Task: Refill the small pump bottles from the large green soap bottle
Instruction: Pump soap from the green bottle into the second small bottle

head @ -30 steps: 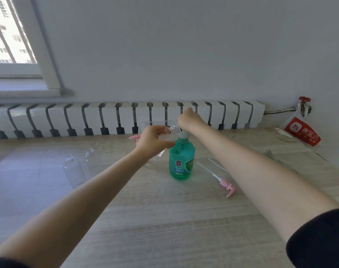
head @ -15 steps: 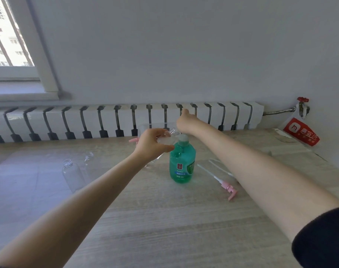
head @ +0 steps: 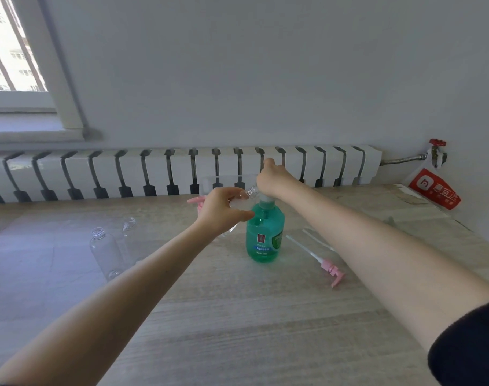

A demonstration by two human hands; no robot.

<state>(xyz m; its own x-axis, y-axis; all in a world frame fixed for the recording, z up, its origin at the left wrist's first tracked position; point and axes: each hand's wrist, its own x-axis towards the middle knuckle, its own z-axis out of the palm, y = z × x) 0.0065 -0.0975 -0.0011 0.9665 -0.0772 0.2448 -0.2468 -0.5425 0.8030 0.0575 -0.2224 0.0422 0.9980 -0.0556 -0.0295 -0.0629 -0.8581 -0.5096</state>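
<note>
Pale wood-grain tabletop (head: 237,316) runs back to one long white ribbed radiator (head: 154,168) under a grey wall, with a window at far left.

Head view, and it's the only one. One large green plastic soap bottle (head: 265,235) stands upright mid-table. The right hand (head: 274,178) sits on top of it, fingers curled down over the pump top. The left hand (head: 221,211) is just beside it, fingers and thumb wrapped round a small clear plastic bottle (head: 250,192), tilted, its open threaded neck up by the pump.

That makes three clear bottles. The nearer uncapped clear bottle (head: 105,252) and the farther uncapped clear bottle (head: 128,229) stand upright together, well off to the left.

Pink pumps, I count two. A pink pump with a long dip tube (head: 331,270) lies flat right of the green bottle. A second pink pump (head: 194,201) peeks out behind the left hand. One red-and-white bag (head: 432,188) leans in the right corner.
</note>
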